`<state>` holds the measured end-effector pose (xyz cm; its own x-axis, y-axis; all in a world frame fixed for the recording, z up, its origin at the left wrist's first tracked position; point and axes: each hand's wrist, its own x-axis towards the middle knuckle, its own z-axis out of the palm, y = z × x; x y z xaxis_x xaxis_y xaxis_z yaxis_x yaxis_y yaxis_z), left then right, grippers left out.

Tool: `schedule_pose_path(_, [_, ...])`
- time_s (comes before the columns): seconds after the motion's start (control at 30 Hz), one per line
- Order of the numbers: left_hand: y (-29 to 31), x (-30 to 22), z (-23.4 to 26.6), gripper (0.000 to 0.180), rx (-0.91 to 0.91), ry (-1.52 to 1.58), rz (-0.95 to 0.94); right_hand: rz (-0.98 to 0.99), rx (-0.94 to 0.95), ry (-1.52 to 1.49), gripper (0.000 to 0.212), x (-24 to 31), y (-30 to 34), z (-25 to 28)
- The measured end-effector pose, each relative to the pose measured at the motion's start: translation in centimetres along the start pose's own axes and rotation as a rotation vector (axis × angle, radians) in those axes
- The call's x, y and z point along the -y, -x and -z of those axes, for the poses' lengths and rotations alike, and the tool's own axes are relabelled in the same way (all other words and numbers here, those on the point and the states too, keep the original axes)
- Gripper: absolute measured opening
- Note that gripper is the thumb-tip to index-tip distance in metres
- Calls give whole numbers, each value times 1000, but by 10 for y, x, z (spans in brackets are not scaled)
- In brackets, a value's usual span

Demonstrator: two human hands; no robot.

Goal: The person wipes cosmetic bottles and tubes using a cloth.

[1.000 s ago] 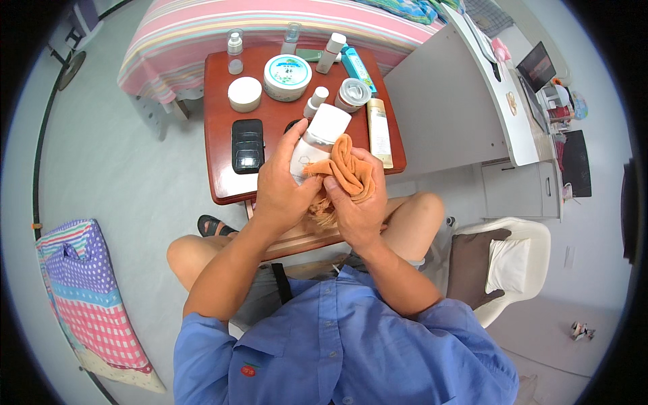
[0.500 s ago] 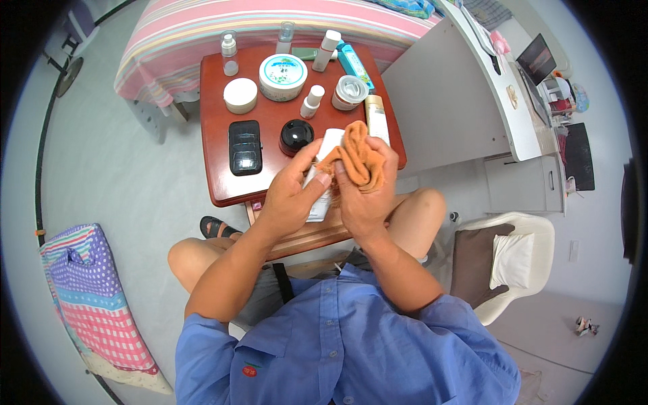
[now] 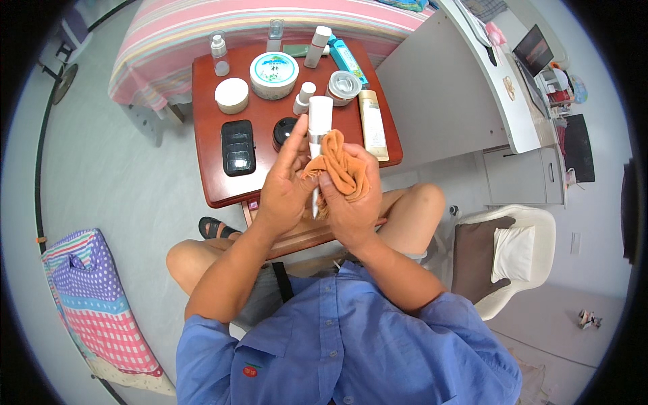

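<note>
A white squeeze tube (image 3: 320, 116) with a wide cap is held over the near edge of the red-brown table, its cap pointing away from me. My left hand (image 3: 281, 197) grips it from the left, fingers along its side. Bunched in my right hand (image 3: 356, 214) is an orange cloth (image 3: 343, 172), pressed against the tube's right side and covering part of it. Just beyond my left fingers sits a round black jar (image 3: 283, 129), partly hidden by them. A cream-coloured tube (image 3: 373, 125) with a gold cap lies to the right of the cloth.
On the table (image 3: 212, 192) stand a large white tub (image 3: 274, 75), a smaller white jar (image 3: 232, 96), a clear-lidded jar (image 3: 344, 88) and several bottles. A black case (image 3: 239, 148) lies at left. Behind is a striped bed (image 3: 182, 34); a white desk (image 3: 432, 88) stands right.
The white tube has turned more upright in view and edge-on, its cap now showing beyond the cloth. Both hands and the cloth have shifted slightly left, uncovering more of the cream tube.
</note>
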<state>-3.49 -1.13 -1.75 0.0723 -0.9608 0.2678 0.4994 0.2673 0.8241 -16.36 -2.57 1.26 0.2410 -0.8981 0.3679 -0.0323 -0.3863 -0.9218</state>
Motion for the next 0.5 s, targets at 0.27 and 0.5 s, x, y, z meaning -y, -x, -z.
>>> schedule_pose_path(0.27, [7, -4, -4, 71, -34, -505, 55, -53, -181, -232, 45, 12, -54, 21])
schedule_pose_path(0.5, [2, -13, 2, 69, -163, -1097, -360, -204, -118, -322, 50, -1, -19, 0])
